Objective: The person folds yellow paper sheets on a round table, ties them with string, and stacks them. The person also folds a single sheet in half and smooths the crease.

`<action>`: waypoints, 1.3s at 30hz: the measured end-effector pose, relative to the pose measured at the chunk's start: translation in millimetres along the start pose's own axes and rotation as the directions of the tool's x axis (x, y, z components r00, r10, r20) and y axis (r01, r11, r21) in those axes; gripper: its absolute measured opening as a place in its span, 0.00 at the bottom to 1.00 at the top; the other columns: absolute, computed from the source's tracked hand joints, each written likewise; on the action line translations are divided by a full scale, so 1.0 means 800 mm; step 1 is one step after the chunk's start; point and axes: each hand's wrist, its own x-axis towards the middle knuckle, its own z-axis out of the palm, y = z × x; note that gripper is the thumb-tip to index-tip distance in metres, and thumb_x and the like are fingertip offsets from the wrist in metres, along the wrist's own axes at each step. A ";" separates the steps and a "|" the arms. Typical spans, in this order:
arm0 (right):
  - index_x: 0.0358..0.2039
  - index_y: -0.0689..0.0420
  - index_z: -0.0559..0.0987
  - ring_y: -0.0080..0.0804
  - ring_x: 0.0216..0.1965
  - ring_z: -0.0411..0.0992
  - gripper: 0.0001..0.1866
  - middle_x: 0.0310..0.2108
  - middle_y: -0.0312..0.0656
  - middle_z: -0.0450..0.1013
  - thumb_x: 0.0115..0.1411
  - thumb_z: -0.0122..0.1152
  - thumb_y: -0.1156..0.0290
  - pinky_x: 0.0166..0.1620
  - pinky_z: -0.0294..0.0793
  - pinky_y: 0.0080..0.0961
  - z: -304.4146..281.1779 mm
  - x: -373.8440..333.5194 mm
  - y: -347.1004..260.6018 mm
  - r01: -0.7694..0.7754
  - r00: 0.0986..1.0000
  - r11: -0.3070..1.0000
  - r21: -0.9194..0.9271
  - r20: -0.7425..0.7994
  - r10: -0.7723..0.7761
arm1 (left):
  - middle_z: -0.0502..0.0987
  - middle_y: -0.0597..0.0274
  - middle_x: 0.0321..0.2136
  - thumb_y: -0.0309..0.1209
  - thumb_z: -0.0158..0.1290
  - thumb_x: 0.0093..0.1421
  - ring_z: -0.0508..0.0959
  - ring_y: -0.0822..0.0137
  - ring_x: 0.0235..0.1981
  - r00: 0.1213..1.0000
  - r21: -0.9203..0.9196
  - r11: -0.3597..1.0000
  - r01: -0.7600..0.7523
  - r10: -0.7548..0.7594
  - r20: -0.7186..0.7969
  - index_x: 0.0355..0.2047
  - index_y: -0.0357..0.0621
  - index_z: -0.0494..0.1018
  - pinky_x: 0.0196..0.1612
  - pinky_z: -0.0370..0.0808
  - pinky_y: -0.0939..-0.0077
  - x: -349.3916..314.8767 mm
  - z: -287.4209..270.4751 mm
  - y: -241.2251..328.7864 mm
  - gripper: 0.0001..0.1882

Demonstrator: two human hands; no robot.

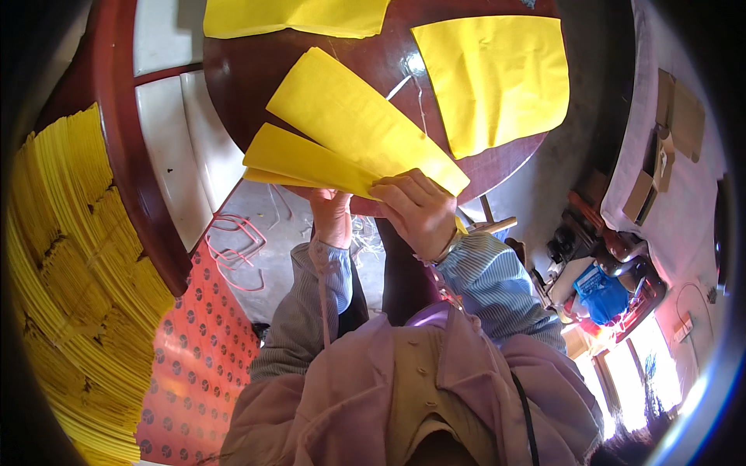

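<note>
Two folded yellow sheets, paper or cloth, fan out at the near edge of a round dark red table. My left hand (pixel 332 216) is closed on the lower edge of the smaller folded yellow sheet (pixel 303 157), its fingertips partly hidden beneath. The fingers of my right hand (pixel 418 210) curl over the spot where this sheet meets the wider folded yellow strip (pixel 361 116), gripping there. The wider strip slants up and left from that hand across the tabletop (pixel 249 78).
Flat yellow sheets lie at the table's far right (pixel 497 81) and far left (pixel 291 15). A large stack of yellow sheets (pixel 58 272) stands at left beside red patterned material (pixel 194 357). Pink cord (pixel 237 242) lies on the floor. Cardboard boxes (pixel 660 167) and a blue bag (pixel 602 299) are at right.
</note>
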 end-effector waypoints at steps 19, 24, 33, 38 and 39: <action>0.40 0.61 0.82 0.41 0.37 0.82 0.09 0.39 0.45 0.83 0.57 0.70 0.79 0.42 0.83 0.30 -0.008 0.000 -0.004 -0.029 0.997 0.989 0.144 0.076 0.018 | 0.81 0.61 0.48 0.19 0.65 0.59 0.79 0.62 0.54 0.980 -0.193 0.979 0.063 -0.024 0.195 0.51 0.44 0.77 0.65 0.72 0.60 -0.010 -0.023 0.012 0.20; 0.42 0.63 0.83 0.35 0.38 0.83 0.12 0.38 0.46 0.83 0.59 0.72 0.78 0.42 0.83 0.27 -0.020 0.000 0.002 -0.281 0.953 0.924 0.259 0.187 0.238 | 0.80 0.56 0.51 0.17 0.62 0.61 0.79 0.60 0.55 0.977 -0.190 0.972 0.141 -0.106 0.185 0.53 0.44 0.75 0.65 0.73 0.58 -0.028 -0.018 0.029 0.21; 0.56 0.59 0.78 0.20 0.46 0.78 0.24 0.45 0.37 0.81 0.61 0.75 0.68 0.52 0.77 0.23 -0.031 -0.027 0.023 -0.695 0.706 0.515 0.502 0.610 0.359 | 0.76 0.60 0.52 0.18 0.58 0.63 0.78 0.65 0.51 0.971 0.129 0.965 0.227 -0.234 0.045 0.60 0.47 0.69 0.49 0.78 0.68 -0.091 -0.010 0.043 0.25; 0.56 0.61 0.78 0.20 0.48 0.75 0.21 0.45 0.35 0.80 0.64 0.70 0.75 0.54 0.75 0.22 -0.051 -0.082 0.031 -0.709 0.677 0.535 0.459 0.656 0.334 | 0.76 0.61 0.52 0.25 0.57 0.67 0.77 0.65 0.53 0.943 0.186 0.981 0.063 -0.120 0.309 0.64 0.43 0.67 0.52 0.77 0.65 -0.117 -0.010 0.040 0.26; 0.56 0.61 0.78 0.21 0.48 0.76 0.20 0.45 0.35 0.80 0.64 0.69 0.76 0.53 0.76 0.23 -0.064 -0.091 0.039 -0.723 0.675 0.491 0.486 0.650 0.350 | 0.77 0.58 0.52 0.28 0.56 0.69 0.77 0.63 0.54 0.952 0.216 0.972 0.094 -0.151 0.265 0.64 0.40 0.67 0.55 0.77 0.63 -0.115 -0.007 0.044 0.25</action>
